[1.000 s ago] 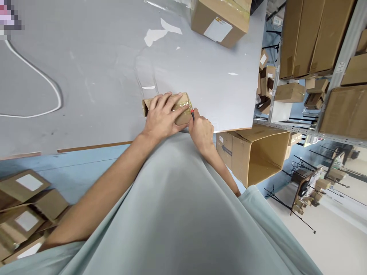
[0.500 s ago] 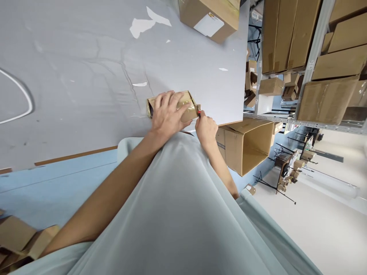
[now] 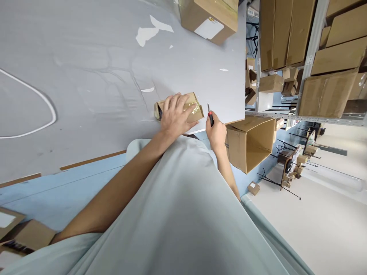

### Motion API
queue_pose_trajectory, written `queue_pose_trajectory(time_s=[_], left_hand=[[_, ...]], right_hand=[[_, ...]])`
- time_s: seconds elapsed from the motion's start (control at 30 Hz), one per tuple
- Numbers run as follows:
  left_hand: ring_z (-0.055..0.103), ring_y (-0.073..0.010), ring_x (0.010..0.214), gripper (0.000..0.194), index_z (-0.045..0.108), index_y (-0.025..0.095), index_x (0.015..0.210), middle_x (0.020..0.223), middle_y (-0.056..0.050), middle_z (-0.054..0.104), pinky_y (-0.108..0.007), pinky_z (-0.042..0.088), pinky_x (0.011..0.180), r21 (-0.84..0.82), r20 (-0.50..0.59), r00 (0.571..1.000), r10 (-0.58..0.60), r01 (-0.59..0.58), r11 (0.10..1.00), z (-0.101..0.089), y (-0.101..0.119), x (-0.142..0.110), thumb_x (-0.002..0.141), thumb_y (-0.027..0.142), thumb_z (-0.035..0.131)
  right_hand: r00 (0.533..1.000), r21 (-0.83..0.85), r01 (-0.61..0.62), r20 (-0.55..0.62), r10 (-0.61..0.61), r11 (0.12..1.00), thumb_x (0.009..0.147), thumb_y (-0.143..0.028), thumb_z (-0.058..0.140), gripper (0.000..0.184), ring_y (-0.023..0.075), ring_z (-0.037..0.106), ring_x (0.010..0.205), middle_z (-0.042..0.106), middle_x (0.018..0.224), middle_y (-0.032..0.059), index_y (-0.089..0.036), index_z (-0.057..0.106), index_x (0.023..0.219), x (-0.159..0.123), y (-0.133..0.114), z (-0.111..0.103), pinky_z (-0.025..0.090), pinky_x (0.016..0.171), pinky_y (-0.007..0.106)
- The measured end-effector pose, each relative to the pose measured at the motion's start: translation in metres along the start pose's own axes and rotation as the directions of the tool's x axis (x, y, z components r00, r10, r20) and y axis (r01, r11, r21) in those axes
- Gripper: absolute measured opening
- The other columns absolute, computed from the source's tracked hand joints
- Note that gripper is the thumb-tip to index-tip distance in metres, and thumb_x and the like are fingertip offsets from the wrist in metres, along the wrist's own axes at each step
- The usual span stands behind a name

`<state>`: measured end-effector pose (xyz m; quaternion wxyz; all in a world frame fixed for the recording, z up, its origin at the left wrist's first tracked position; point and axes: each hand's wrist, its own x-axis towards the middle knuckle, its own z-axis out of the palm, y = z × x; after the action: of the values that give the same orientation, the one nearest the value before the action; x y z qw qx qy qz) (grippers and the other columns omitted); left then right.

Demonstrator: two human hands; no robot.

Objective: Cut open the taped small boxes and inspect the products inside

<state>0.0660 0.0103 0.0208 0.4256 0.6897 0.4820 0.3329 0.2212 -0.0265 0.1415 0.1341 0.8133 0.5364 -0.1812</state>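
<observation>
A small cardboard box [image 3: 190, 100] with shiny clear tape lies near the front edge of the grey table. My left hand [image 3: 176, 114] lies over its top, fingers curled across the box and holding it. The box's left end has a dark gap. To the right of the box, my right hand [image 3: 215, 133] is closed around a utility knife [image 3: 211, 117] with a red and black handle. Its thin metal blade points up and away from me, apart from the box.
A bigger labelled carton [image 3: 210, 19] stands at the table's far side. White paper scraps [image 3: 147, 34] and a white cable [image 3: 47, 100] lie on the table [image 3: 94, 103]. An open carton [image 3: 237, 147] is beyond the table's right edge, below shelving stacked with boxes [image 3: 328, 93].
My right hand has drawn the knife away from the box's right end, so its blade shows. The left hand stays on the box. The view has shifted slightly.
</observation>
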Motion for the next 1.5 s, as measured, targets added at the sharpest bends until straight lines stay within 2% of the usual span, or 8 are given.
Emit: queue_pose_trajectory(time_s=[0.33, 0.63, 0.8, 0.9, 1.03, 1.17, 1.4, 1.5], left_hand=[[0.052, -0.0442, 0.166, 0.072, 0.065, 0.029, 0.162, 0.174, -0.020, 0.057, -0.066, 0.043, 0.138, 0.114, -0.295, 0.937, -0.187, 0.229, 0.967, -0.048, -0.005, -0.062, 0.103, 0.068, 0.077], [0.081, -0.0275, 0.118, 0.056, 0.072, 0.023, 0.153, 0.151, -0.017, 0.075, -0.044, 0.071, 0.102, -0.088, -0.406, 0.768, -0.496, 0.507, 0.857, -0.016, -0.005, -0.095, 0.107, 0.056, 0.066], [0.082, -0.0274, 0.120, 0.053, 0.074, 0.025, 0.151, 0.152, -0.015, 0.076, -0.041, 0.072, 0.098, -0.106, -0.466, 0.687, -0.558, 0.583, 0.805, -0.005, -0.003, -0.090, 0.109, 0.054, 0.065], [0.081, -0.0278, 0.125, 0.052, 0.074, 0.026, 0.152, 0.153, -0.015, 0.077, -0.040, 0.071, 0.100, -0.077, -0.486, 0.677, -0.553, 0.597, 0.798, 0.002, -0.002, -0.089, 0.112, 0.056, 0.060], [0.079, -0.0285, 0.129, 0.055, 0.074, 0.026, 0.154, 0.153, -0.016, 0.077, -0.041, 0.071, 0.101, -0.046, -0.508, 0.670, -0.541, 0.606, 0.794, 0.007, 0.004, -0.084, 0.115, 0.059, 0.055], [0.080, -0.0305, 0.127, 0.057, 0.074, 0.027, 0.155, 0.150, -0.016, 0.077, -0.046, 0.071, 0.103, -0.066, -0.482, 0.698, -0.529, 0.573, 0.817, 0.013, 0.024, -0.069, 0.114, 0.064, 0.059], [0.063, -0.0401, 0.151, 0.085, 0.061, 0.030, 0.168, 0.158, -0.016, 0.070, -0.061, 0.054, 0.128, 0.203, -0.201, 0.918, -0.341, 0.380, 0.903, 0.037, 0.039, -0.028, 0.093, 0.050, 0.094], [0.069, -0.0387, 0.140, 0.060, 0.071, 0.026, 0.151, 0.148, -0.015, 0.075, -0.057, 0.056, 0.124, 0.263, -0.151, 0.934, -0.323, 0.353, 0.898, 0.042, 0.024, -0.022, 0.094, 0.033, 0.089]], right_hand=[[0.991, 0.018, 0.007, 0.133, -0.009, 1.000, 0.118, -0.025, 0.047, 0.058, 0.0347, 0.076, 0.129, 0.077, 0.147, 0.0286, -0.007, 0.054, 0.173, 0.107, 0.056, 0.069, 0.056, 0.110, 0.039], [0.981, 0.095, 0.025, 0.187, -0.042, 0.995, 0.114, -0.015, 0.046, 0.060, 0.0321, 0.070, 0.130, 0.071, 0.152, 0.0278, -0.008, 0.055, 0.172, 0.179, 0.086, 0.112, 0.053, 0.111, 0.037], [0.964, 0.222, 0.240, 0.062, -0.259, 0.945, 0.118, -0.020, 0.045, 0.057, 0.0313, 0.069, 0.141, 0.065, 0.159, 0.0297, -0.008, 0.056, 0.172, 0.172, 0.081, 0.102, 0.054, 0.122, 0.041], [0.881, 0.352, 0.454, -0.039, -0.472, 0.819, 0.124, -0.036, 0.043, 0.057, 0.0299, 0.068, 0.144, 0.062, 0.164, 0.0246, -0.019, 0.054, 0.177, 0.140, 0.057, 0.083, 0.059, 0.118, 0.043], [0.808, 0.408, 0.546, -0.023, -0.589, 0.732, 0.123, -0.048, 0.049, 0.059, 0.0326, 0.063, 0.152, 0.061, 0.164, 0.0184, -0.029, 0.053, 0.178, 0.098, 0.021, 0.056, 0.060, 0.120, 0.046], [0.816, 0.470, 0.520, -0.026, -0.578, 0.713, 0.120, -0.037, 0.049, 0.057, 0.0315, 0.062, 0.156, 0.062, 0.165, 0.0175, -0.027, 0.056, 0.176, 0.100, 0.022, 0.045, 0.055, 0.128, 0.047], [0.880, 0.465, 0.442, -0.059, -0.472, 0.767, 0.123, -0.037, 0.040, 0.058, 0.0299, 0.062, 0.158, 0.065, 0.169, 0.0234, -0.016, 0.057, 0.174, 0.172, 0.093, 0.064, 0.053, 0.131, 0.046], [0.890, 0.469, 0.425, -0.062, -0.451, 0.774, 0.125, -0.041, 0.031, 0.062, 0.0296, 0.064, 0.156, 0.065, 0.170, 0.0248, -0.013, 0.058, 0.173, 0.202, 0.119, 0.088, 0.053, 0.131, 0.046]])
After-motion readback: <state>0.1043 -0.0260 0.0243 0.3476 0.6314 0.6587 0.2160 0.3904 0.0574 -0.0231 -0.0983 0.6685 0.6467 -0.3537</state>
